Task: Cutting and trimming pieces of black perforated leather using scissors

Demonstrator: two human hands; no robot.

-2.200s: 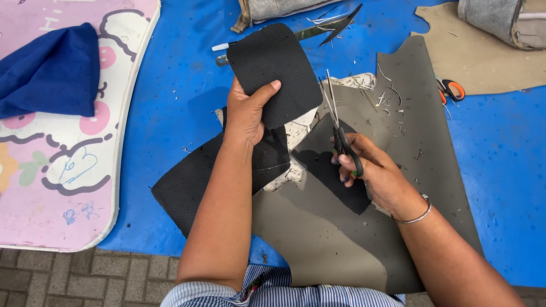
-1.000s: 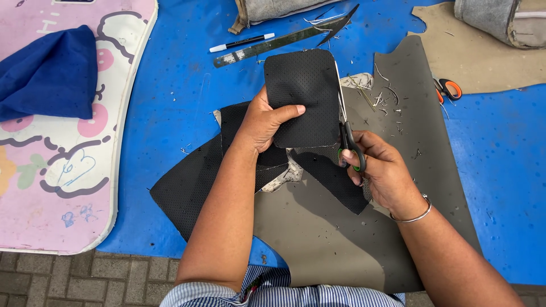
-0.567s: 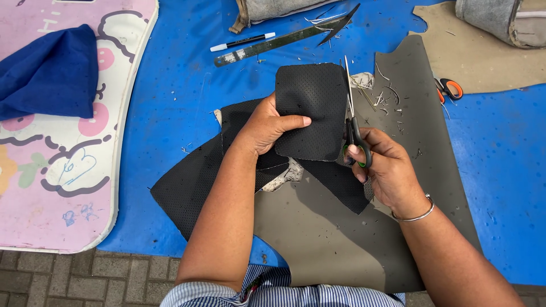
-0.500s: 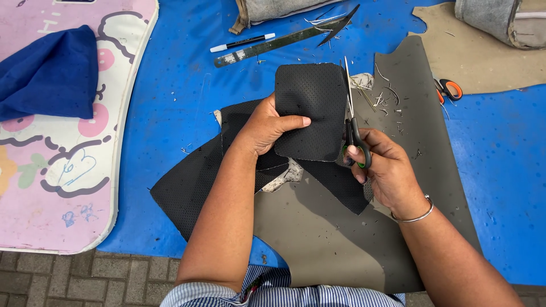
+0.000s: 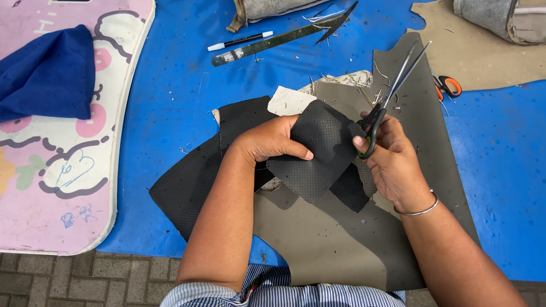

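I see the left hand (image 5: 272,139) pinching a black perforated piece (image 5: 318,153) above the grey sheet (image 5: 341,239); the right hand (image 5: 389,156) grips scissors (image 5: 392,85), blades parted, at the piece's right edge. I judge the piece light and floppy, best held near the cut.

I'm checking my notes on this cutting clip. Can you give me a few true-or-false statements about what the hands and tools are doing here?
1. The right hand holds scissors with blades apart. True.
2. The left hand grips a perforated black piece. True.
3. The black-and-white pen lies on the pink mat. False: it lies on the blue sheet.
4. The orange-handled scissors are in the left hand. False: they lie beside the grey sheet.
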